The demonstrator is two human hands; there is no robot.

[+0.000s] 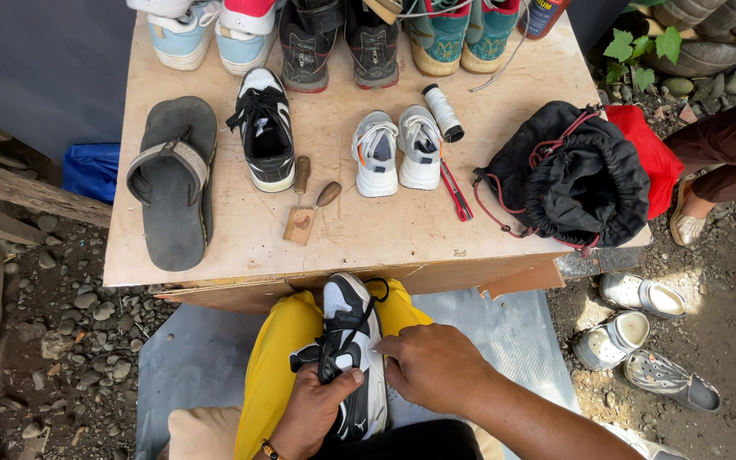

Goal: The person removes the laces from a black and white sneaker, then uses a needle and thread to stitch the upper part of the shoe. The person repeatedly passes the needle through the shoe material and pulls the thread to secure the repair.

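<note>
Bench (240, 247): fills the upper middle of the frame.
Sandal (172, 175): on the bench, far left.
Single shoe (266, 128): right of the sandal.
Small shoe pair (398, 149): middle of the bench.
Bag (585, 175): on the bench, right end.
Held shoe (351, 341): lower middle, on the lap, between left hand (313, 413) and right hand (432, 366).
Clogs (632, 328): on the ground, lower right.
</note>
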